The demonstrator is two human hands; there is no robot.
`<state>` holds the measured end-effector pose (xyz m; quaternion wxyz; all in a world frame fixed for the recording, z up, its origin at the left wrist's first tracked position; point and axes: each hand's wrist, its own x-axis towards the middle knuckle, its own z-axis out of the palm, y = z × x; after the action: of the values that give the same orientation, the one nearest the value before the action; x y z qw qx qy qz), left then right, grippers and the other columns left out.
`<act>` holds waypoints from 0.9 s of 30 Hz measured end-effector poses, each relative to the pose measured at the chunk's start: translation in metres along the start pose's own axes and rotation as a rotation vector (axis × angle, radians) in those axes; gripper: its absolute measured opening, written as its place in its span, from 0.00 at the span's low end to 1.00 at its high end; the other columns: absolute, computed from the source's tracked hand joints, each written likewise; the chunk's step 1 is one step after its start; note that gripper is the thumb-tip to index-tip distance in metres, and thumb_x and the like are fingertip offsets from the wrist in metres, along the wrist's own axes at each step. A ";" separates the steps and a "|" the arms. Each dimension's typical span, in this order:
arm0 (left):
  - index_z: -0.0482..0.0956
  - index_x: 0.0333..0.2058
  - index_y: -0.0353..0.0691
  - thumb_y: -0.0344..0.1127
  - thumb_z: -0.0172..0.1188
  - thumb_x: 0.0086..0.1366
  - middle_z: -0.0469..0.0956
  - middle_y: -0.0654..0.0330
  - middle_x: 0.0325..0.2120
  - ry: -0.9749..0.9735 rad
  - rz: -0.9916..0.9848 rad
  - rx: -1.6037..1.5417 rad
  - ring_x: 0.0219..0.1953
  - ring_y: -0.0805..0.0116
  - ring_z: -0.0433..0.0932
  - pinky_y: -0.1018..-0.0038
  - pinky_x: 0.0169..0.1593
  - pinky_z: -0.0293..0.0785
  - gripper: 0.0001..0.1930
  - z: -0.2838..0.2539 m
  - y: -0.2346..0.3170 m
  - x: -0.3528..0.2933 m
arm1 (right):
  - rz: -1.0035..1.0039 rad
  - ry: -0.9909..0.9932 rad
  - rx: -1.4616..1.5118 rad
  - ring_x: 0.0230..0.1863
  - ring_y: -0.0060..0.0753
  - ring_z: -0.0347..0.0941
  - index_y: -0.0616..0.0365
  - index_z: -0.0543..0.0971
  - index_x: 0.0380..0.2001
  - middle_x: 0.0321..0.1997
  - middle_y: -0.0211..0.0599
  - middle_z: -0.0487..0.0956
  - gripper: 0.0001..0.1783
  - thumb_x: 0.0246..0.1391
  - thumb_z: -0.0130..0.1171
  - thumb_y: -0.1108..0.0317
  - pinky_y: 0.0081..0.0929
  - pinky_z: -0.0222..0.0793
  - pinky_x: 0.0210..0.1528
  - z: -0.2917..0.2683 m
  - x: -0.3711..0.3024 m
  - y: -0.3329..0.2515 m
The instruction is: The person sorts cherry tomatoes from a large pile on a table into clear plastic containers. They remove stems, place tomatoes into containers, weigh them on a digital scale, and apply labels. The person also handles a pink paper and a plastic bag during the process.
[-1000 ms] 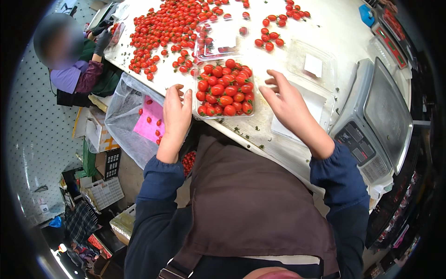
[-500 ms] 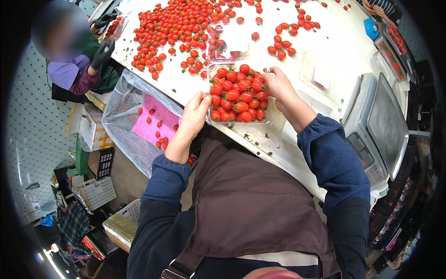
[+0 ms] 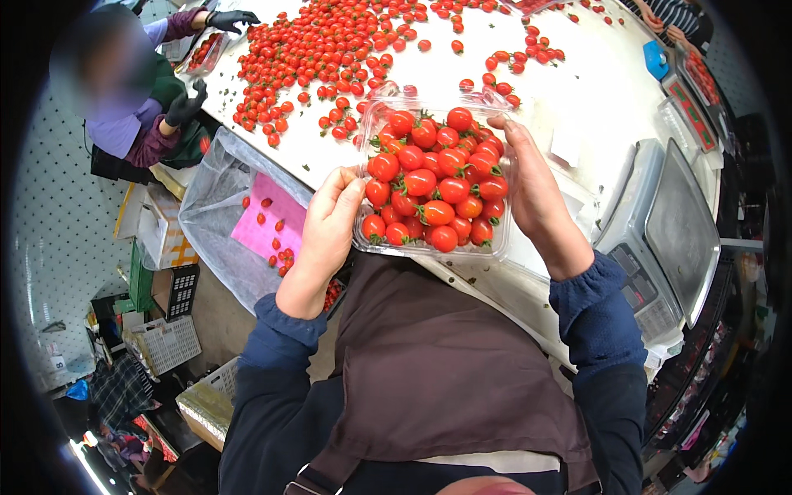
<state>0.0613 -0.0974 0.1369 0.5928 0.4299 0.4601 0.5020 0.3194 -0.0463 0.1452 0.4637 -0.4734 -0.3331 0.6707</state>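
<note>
Between my two hands is a clear plastic punnet [image 3: 360, 239] heaped with red cherry tomatoes [image 3: 436, 183], some with green stems. My left hand [image 3: 328, 219] grips its left side, thumb over the rim. My right hand [image 3: 536, 186] clasps the right side, fingers around the far right corner. The punnet is raised above the near edge of the white table [image 3: 577, 99]. Beyond it lies a big spread of loose cherry tomatoes [image 3: 305, 54], with smaller groups to the right. The undersides of both hands are hidden.
To the right stands a grey weighing scale [image 3: 660, 231], and another scale [image 3: 691, 107] is farther back. A lined bin [image 3: 210, 214] with pink sheet and a few tomatoes is at left. A gloved co-worker [image 3: 136, 124] works at far left; another person's hands [image 3: 660, 25] show at far right.
My hands have lifted the full punnet up and nearer, so it looks larger. The co-worker's gloved hand has reached out toward the tomato pile.
</note>
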 end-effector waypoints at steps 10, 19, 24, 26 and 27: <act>0.70 0.37 0.34 0.34 0.50 0.73 0.75 0.48 0.49 -0.207 0.102 0.527 0.48 0.61 0.76 0.70 0.50 0.72 0.09 0.059 0.026 0.003 | -0.110 0.169 0.103 0.41 0.27 0.75 0.58 0.73 0.51 0.44 0.41 0.77 0.23 0.72 0.36 0.52 0.28 0.76 0.45 -0.061 -0.058 -0.004; 0.81 0.38 0.41 0.37 0.67 0.55 0.74 0.57 0.41 -0.571 0.862 1.263 0.49 0.55 0.70 0.61 0.53 0.64 0.13 0.157 0.076 0.037 | -0.141 0.182 0.278 0.46 0.33 0.77 0.62 0.72 0.50 0.46 0.45 0.78 0.23 0.70 0.38 0.53 0.32 0.74 0.53 -0.075 -0.094 0.001; 0.83 0.38 0.43 0.40 0.68 0.54 0.73 0.59 0.39 -0.706 0.781 1.415 0.49 0.58 0.70 0.60 0.54 0.61 0.13 0.178 0.073 0.043 | -0.175 0.186 0.273 0.48 0.33 0.77 0.63 0.72 0.50 0.48 0.45 0.77 0.23 0.71 0.37 0.54 0.31 0.73 0.54 -0.087 -0.097 0.016; 0.82 0.39 0.43 0.38 0.67 0.55 0.73 0.59 0.40 -0.716 0.783 1.378 0.49 0.58 0.70 0.61 0.54 0.61 0.13 0.182 0.073 0.045 | -0.193 0.179 0.241 0.51 0.35 0.76 0.63 0.71 0.52 0.51 0.46 0.76 0.24 0.71 0.35 0.54 0.32 0.73 0.56 -0.092 -0.097 0.017; 0.82 0.39 0.42 0.36 0.67 0.56 0.74 0.59 0.40 -0.708 0.786 1.333 0.49 0.58 0.70 0.61 0.54 0.62 0.12 0.182 0.073 0.044 | -0.204 0.169 0.200 0.53 0.37 0.75 0.63 0.70 0.53 0.54 0.48 0.76 0.25 0.71 0.34 0.53 0.34 0.72 0.58 -0.095 -0.098 0.017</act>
<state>0.2275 -0.0536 0.2402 0.1073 0.9494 0.2643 0.1313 0.4161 -0.1437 0.1312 0.6007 -0.4434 -0.2710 0.6076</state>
